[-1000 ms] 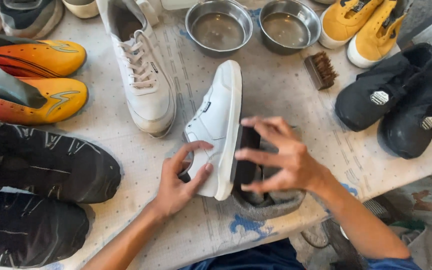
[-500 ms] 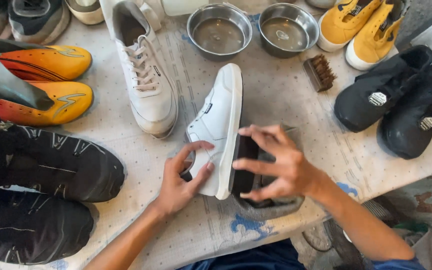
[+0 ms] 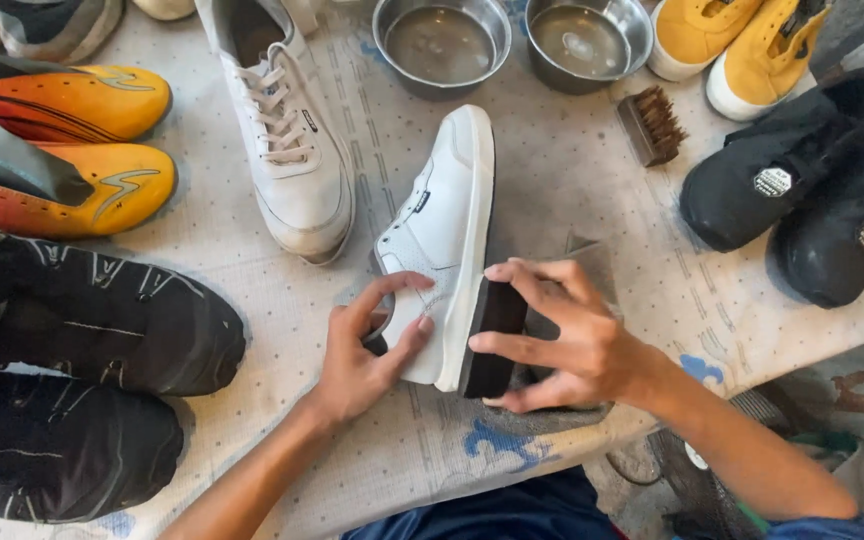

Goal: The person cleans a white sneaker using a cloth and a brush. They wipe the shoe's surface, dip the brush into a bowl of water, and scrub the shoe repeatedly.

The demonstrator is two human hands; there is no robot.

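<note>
A white sneaker lies on its side at the table's middle, sole edge facing right. My left hand grips its heel end from the left. My right hand presses a black block-shaped sponge against the sole's edge near the heel. Under my right hand lies a grey cloth, mostly covered.
The matching white sneaker stands to the left. Two steel bowls of water and a brown brush sit behind. Orange shoes, black shoes left, black boots right, yellow shoes far right.
My right hand has slid the black sponge a little along the sole's edge toward the heel. The view has shifted slightly; my left hand keeps its hold.
</note>
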